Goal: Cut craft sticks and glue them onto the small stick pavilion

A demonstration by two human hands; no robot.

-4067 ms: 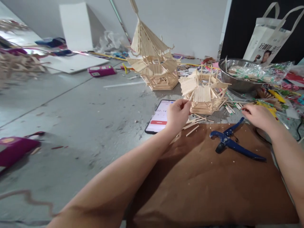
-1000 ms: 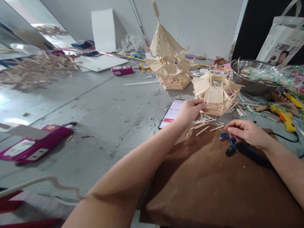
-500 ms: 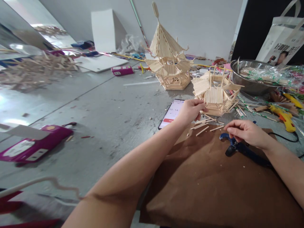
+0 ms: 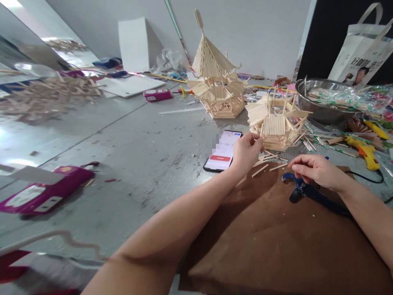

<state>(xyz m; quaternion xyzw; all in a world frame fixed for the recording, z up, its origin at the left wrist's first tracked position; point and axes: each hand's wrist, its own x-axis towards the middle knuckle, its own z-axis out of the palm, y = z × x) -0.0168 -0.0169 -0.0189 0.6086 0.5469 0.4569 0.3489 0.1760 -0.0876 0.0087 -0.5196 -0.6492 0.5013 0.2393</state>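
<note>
My left hand [image 4: 249,149] reaches forward with thumb and fingertips pinched at the left front of a small pavilion model [image 4: 278,125] built of thin wooden sticks. What lies between those fingertips is too small to make out. My right hand [image 4: 316,170] hovers over the brown sheet, fingers curled and thumb against the forefinger; whatever it pinches is hidden. Just beneath it lies a dark blue tool [image 4: 319,197] with a hooked end, partly covered by the hand. Several loose wooden sticks [image 4: 260,170] are scattered between my hands, in front of the model.
A taller roofed stick pavilion [image 4: 215,61] stands behind. Left of my hand lies a phone [image 4: 220,158]. A steel bowl [image 4: 319,108] with wrapped sticks and a yellow glue gun [image 4: 364,151] are at right. Brown sheet [image 4: 276,246] covers the near surface; a purple device [image 4: 46,190] sits left.
My left hand has shifted slightly down at the model, and more of the phone shows. My right hand keeps its pose. The whole view has tilted a little.
</note>
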